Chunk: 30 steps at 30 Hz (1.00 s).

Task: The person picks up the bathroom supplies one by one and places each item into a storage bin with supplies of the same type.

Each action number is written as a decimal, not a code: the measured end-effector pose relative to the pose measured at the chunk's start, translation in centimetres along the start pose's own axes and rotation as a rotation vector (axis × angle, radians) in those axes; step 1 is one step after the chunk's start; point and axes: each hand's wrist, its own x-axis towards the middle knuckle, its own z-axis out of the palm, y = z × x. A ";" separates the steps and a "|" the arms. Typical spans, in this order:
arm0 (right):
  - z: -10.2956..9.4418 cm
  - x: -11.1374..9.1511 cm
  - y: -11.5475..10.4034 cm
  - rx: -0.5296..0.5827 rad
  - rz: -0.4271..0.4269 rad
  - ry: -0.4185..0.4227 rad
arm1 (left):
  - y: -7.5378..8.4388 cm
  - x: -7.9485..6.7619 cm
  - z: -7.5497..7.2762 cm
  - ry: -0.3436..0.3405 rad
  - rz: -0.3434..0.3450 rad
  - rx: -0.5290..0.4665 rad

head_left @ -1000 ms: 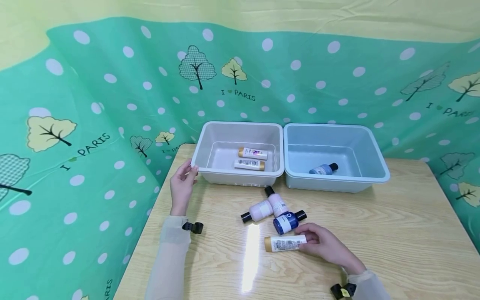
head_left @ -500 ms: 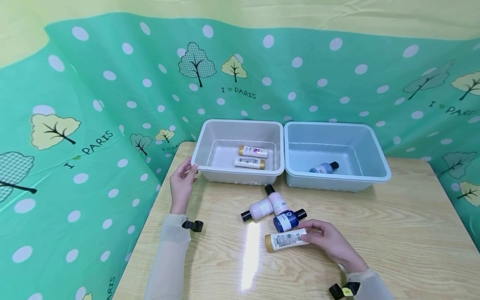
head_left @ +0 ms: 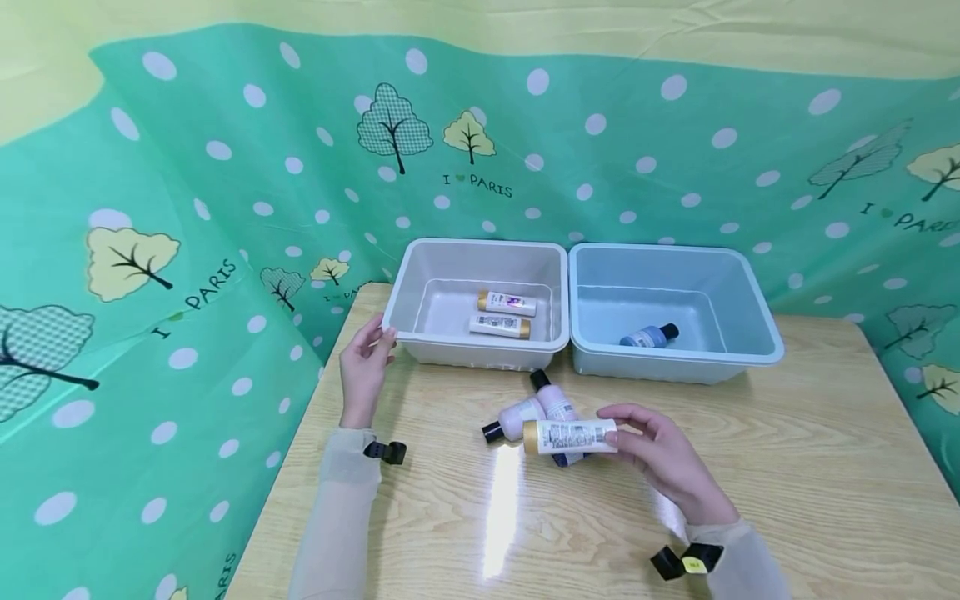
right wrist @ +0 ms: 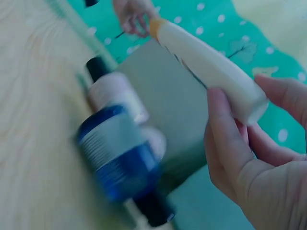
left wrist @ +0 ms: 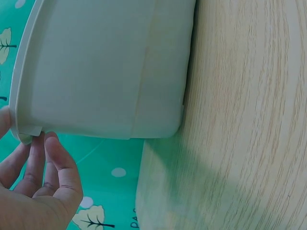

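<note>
My right hand (head_left: 667, 462) pinches the end of a white tube (head_left: 572, 437) with a gold cap. It is raised above the table, level, cap pointing left. In the right wrist view, the thumb and fingers hold the tube (right wrist: 206, 64) at its flat end. Under it, a dark blue bottle (right wrist: 117, 151) lies beside two pale pink bottles (head_left: 522, 418); the tube partly hides them in the head view. My left hand (head_left: 363, 375) grips the front left corner of the grey bin (head_left: 480, 357), its fingers curled at the rim in the left wrist view.
Inside the grey bin lie two white tubes (head_left: 501, 325) with gold caps. To its right stands a light blue bin (head_left: 667, 367) holding a blue bottle (head_left: 647, 337) with a dark cap. A green patterned cloth (head_left: 585, 150) hangs behind the wooden table (head_left: 810, 450).
My right hand has lifted the white tube off the table and brought it up over the dark blue bottle. The left hand stays at the grey bin's corner.
</note>
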 end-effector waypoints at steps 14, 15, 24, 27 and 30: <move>2.4 4.4 -9.1 0.088 -0.143 -0.009 | -0.1 0.0 -0.1 0.000 -0.005 -0.003; 2.6 5.0 -9.6 0.084 -0.144 -0.004 | -0.1 0.1 -0.1 0.000 -0.008 -0.002; 5.3 11.8 -14.4 0.018 -0.112 0.027 | -0.2 0.1 -0.3 0.004 -0.013 0.004; 6.2 14.6 -15.7 -0.006 -0.096 0.038 | -0.3 0.2 -0.3 -0.001 -0.012 0.006; 6.8 17.5 -16.7 -0.018 -0.078 0.048 | -0.2 0.2 -0.3 -0.007 -0.010 0.008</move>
